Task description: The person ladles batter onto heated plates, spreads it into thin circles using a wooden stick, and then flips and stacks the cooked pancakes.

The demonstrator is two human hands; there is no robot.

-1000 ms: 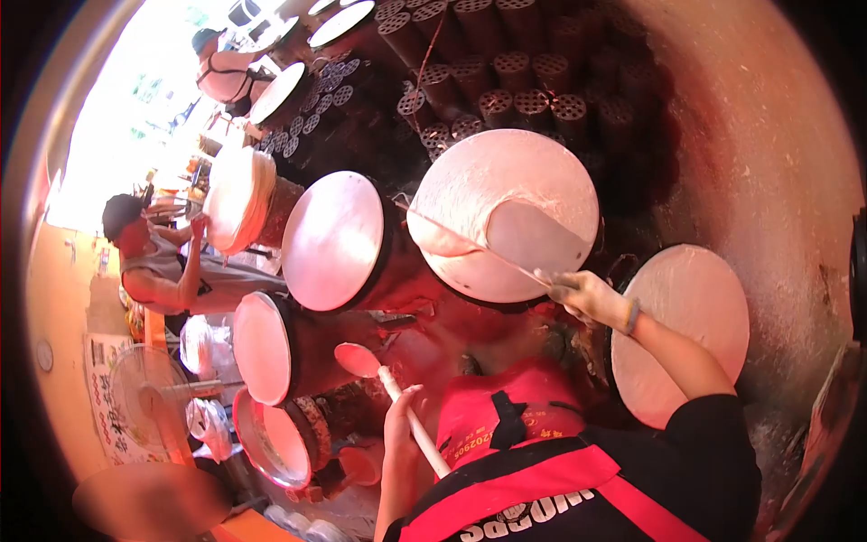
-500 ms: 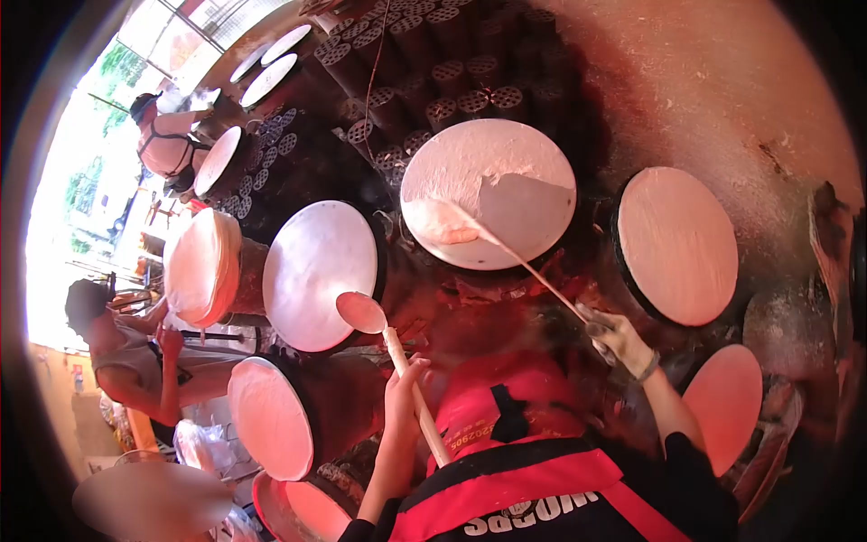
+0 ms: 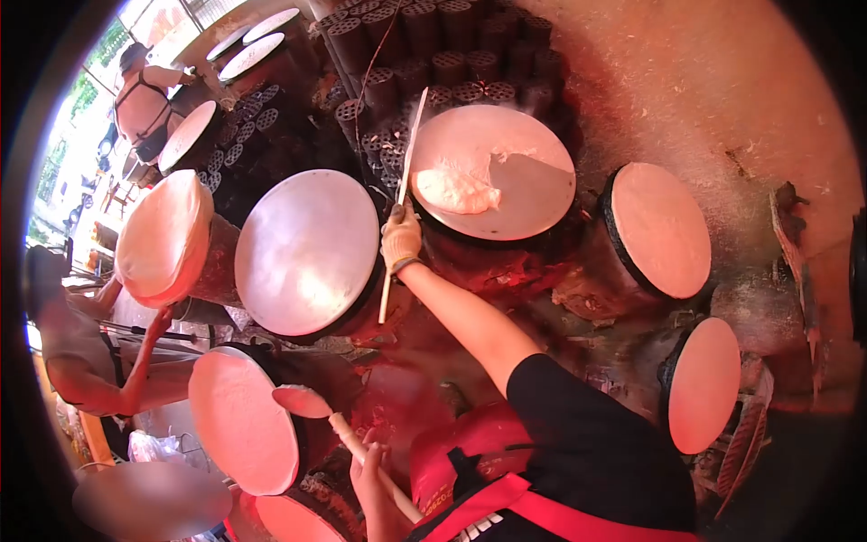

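My right hand (image 3: pixel 402 237), in a pale glove, grips a long thin stick (image 3: pixel 405 172) at the left rim of a round drum-top plate (image 3: pixel 533 203). The stick points up along that rim. A thin white sheet (image 3: pixel 470 135) covers the upper part of this plate, and a peeled part lies bunched in a lump (image 3: pixel 456 191) near the stick. My left hand (image 3: pixel 368 465), bare, holds the pale handle of a ladle (image 3: pixel 302 402). Its wet bowl hovers by the white-coated plate (image 3: pixel 239 420) at the lower left.
Several more round plates stand around: a bare grey one (image 3: pixel 307 253), coated ones at right (image 3: pixel 659 230) and lower right (image 3: pixel 704 384). Honeycomb briquettes (image 3: pixel 433 45) are stacked behind. A person (image 3: pixel 72 352) at left touches a stack of sheets (image 3: pixel 163 235). Another person (image 3: pixel 144 90) stands farther back. A red bucket (image 3: pixel 452 443) sits against me.
My right hand swung the stick from the plate's right side across to its left rim, and the peeled sheet is bunched into a lump. The ladle dropped lower and left. The view shifted.
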